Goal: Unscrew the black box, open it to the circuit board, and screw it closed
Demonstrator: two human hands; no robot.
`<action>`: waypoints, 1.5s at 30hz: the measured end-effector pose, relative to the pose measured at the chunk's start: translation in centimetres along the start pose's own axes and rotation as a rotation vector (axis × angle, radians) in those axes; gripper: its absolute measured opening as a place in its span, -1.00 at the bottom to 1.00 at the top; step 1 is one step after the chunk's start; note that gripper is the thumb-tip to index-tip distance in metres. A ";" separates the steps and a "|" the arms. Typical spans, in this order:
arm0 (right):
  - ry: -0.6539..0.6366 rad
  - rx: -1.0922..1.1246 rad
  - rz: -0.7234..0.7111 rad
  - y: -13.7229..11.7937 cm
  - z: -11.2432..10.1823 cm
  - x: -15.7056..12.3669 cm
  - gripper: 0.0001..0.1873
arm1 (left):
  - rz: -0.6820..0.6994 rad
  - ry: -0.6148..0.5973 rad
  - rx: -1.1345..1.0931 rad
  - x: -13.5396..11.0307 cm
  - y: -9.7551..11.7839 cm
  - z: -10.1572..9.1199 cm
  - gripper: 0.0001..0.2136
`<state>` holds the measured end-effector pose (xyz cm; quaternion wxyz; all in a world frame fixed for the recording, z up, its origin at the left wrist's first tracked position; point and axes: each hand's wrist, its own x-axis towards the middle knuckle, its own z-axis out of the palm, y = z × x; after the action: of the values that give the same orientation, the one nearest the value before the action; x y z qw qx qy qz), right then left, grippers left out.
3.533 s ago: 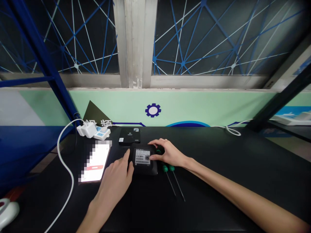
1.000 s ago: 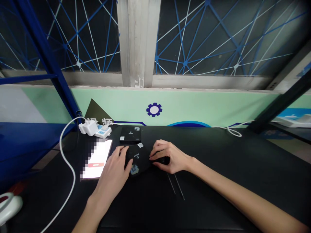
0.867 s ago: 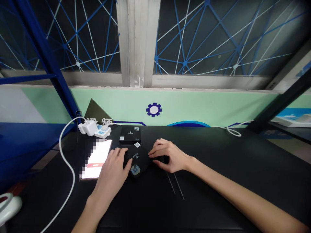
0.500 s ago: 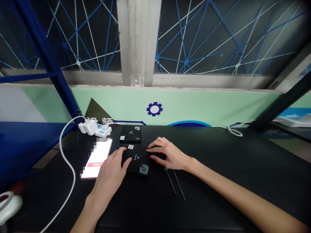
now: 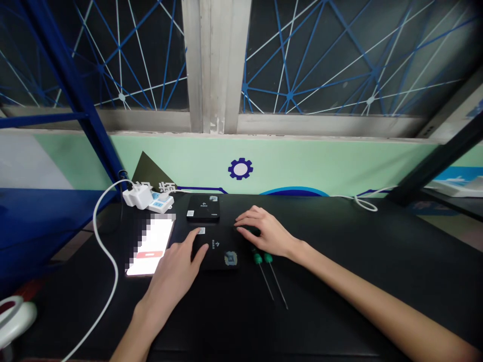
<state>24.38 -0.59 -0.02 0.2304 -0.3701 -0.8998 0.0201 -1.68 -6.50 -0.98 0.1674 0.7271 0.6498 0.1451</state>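
A flat black set-top box (image 5: 211, 259) with a sticker near one corner lies on the black table. My left hand (image 5: 181, 259) holds its left side, thumb and index finger over the top face. At the box's far right corner is my right hand (image 5: 266, 231), palm down, fingers apart and slightly curved; I cannot tell whether its fingertips touch the box. Two green-handled screwdrivers (image 5: 263, 258) lie partly under that hand, their shafts pointing toward me. Just behind sits a second black set-top box (image 5: 204, 207).
Left of my left hand lies a lit phone (image 5: 154, 241). A white power strip (image 5: 160, 202) with a plugged-in charger (image 5: 139, 197) and a white cable (image 5: 100, 241) is behind it. A white rounded object (image 5: 17, 322) shows at the lower left. Another white cable (image 5: 365, 203) lies at the back right.
The nearer box has turned slightly, its near right corner shifting right and toward the back. My right hand has moved a little back and right, uncovering more of the screwdriver handles.
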 end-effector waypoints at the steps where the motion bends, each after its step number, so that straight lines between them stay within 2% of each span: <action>1: -0.010 -0.027 0.026 -0.1 -0.2 0.1 -0.71 | 0.000 -0.002 0.000 0.0 0.0 0.0 -0.45; 7: -0.137 -0.182 0.243 -0.8 -1.6 -0.1 -0.64 | 0.008 0.020 -0.008 0.0 -0.2 0.1 -0.44; 12: -0.218 -0.173 0.250 -1.1 -2.1 -0.5 -0.64 | 0.003 -0.040 -0.012 0.1 -0.1 0.0 -0.48; 16: -0.243 -0.144 0.250 -1.2 -2.1 -0.7 -0.64 | -0.017 -0.022 0.023 -0.1 0.1 0.2 -0.48; 22: -0.250 -0.158 0.259 -1.3 -2.0 -0.7 -0.74 | 0.019 0.010 0.107 -0.3 0.3 0.3 -0.44; 28: -0.235 -0.155 0.287 -0.9 -1.6 -0.8 -0.78 | 0.010 -0.026 0.089 0.0 0.2 0.3 -0.37; 34: -0.247 -0.201 0.362 -0.8 -1.5 -1.0 -0.78 | -0.012 -0.032 0.047 0.1 0.3 0.1 -0.46; 39: -0.266 -0.207 0.383 -1.0 -1.8 -0.9 -0.81 | 0.006 -0.025 0.095 0.0 0.5 0.0 -0.39; 45: -0.276 -0.204 0.394 -0.9 -1.9 -0.9 -0.81 | -0.045 -0.027 0.124 0.0 0.9 -0.3 -0.52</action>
<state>25.10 -2.09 1.51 0.0586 -0.5531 -0.8307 0.0238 -0.97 -6.53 -0.29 0.1342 0.7231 0.6715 0.0909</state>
